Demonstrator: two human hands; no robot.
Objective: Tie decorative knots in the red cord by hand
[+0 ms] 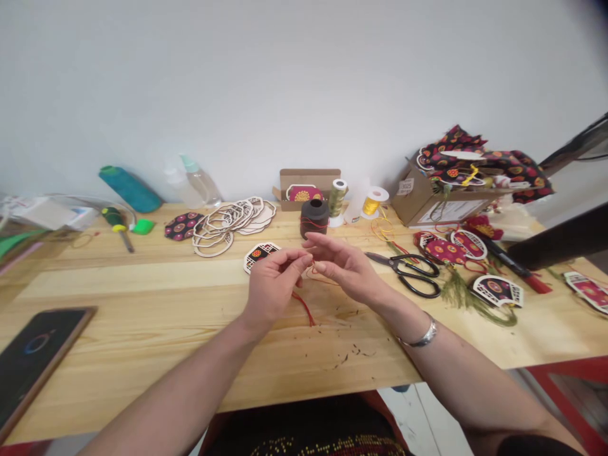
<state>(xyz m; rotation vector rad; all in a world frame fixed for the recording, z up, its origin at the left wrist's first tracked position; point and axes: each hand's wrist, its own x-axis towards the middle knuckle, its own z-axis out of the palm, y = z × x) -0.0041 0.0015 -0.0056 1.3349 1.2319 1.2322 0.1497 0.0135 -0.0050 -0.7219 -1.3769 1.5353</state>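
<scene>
Over the middle of the wooden table, my left hand [275, 282] pinches a red cord [304, 308], whose tail hangs below the fingers. Close against it, my right hand [349, 266] has thumb and index finger pressed on the thin red strand, while its other fingers stretch out loosely. The exact spot where the fingertips meet is too small to make out. Partly behind my left hand lies a patterned ornament [259, 254] with a pale cut-out frame. A dark thread cone [314, 218] with red thread around it stands just beyond my hands.
Black-handled scissors [415, 272] lie right of my hands, near several framed ornaments and a green tassel [456, 288]. Wooden frames [228, 221] are piled at the back left. A phone [40, 354] rests front left. A cardboard box [427, 199] with patterned fabric stands back right.
</scene>
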